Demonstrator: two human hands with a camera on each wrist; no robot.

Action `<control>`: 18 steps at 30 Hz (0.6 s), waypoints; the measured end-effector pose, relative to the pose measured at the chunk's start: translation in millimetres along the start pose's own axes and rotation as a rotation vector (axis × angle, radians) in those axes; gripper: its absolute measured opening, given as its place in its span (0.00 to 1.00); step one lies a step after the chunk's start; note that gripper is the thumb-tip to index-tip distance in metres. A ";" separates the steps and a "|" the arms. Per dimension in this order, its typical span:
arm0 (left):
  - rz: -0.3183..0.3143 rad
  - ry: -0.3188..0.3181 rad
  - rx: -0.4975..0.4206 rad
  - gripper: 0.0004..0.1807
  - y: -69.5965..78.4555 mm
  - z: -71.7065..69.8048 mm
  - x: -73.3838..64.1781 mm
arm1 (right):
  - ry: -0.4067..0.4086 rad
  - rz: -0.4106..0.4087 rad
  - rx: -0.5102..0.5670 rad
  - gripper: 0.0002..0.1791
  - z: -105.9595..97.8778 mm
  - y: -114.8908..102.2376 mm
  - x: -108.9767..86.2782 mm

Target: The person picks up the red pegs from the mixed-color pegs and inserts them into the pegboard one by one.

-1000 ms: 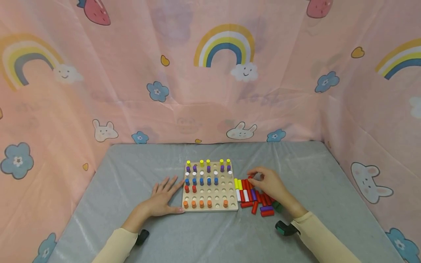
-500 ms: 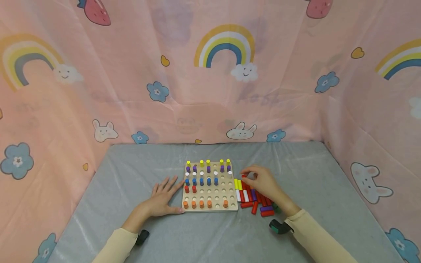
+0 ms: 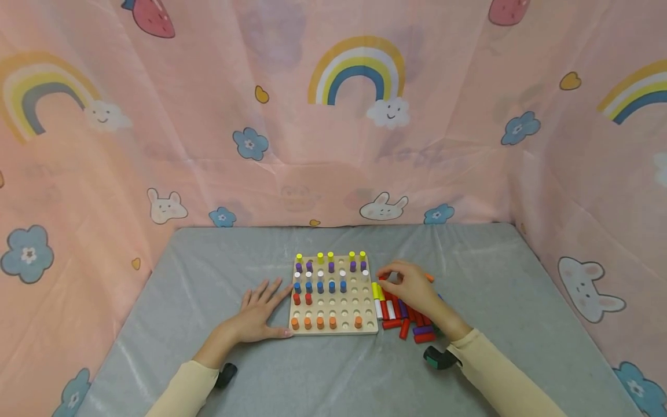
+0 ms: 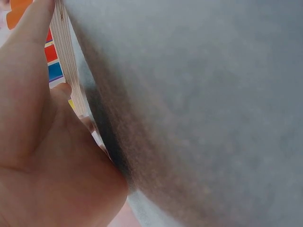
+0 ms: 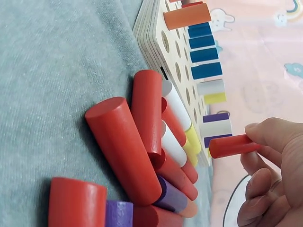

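Observation:
A pale wooden pegboard stands mid-table with rows of yellow, purple, white, blue, red and orange pegs in its holes. My left hand lies spread at the board's left side, thumb and index finger touching its edge. In the right wrist view my right hand pinches a red peg between thumb and fingers, raised above the loose pegs. The head view has that hand just right of the board, over the upper end of the pile. In the left wrist view, the left hand lies along the board's layered edge.
Loose pegs lie heaped against the board's right side: mostly red ones, with white, yellow and purple among them. An orange peg lies behind the right hand. A pink patterned cloth hangs behind the grey-covered table.
My right hand has moved left from over the pile toward the board, carrying the red peg. The left hand has stayed in place.

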State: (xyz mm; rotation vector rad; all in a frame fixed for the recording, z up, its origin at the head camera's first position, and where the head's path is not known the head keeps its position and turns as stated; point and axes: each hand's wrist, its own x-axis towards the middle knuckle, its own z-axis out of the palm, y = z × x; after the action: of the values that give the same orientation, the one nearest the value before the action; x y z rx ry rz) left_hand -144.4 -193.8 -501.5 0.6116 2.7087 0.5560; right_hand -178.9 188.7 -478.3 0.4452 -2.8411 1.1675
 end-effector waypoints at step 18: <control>0.016 0.011 -0.016 0.56 -0.1 -0.6 -0.4 | -0.012 -0.049 0.044 0.07 8.3 -5.6 3.5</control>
State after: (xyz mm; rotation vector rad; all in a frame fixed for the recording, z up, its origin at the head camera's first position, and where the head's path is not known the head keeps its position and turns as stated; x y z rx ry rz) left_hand -144.3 -194.2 -500.9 0.6288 2.7094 0.5859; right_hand -180.1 178.3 -479.9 0.5226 -2.8029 1.2245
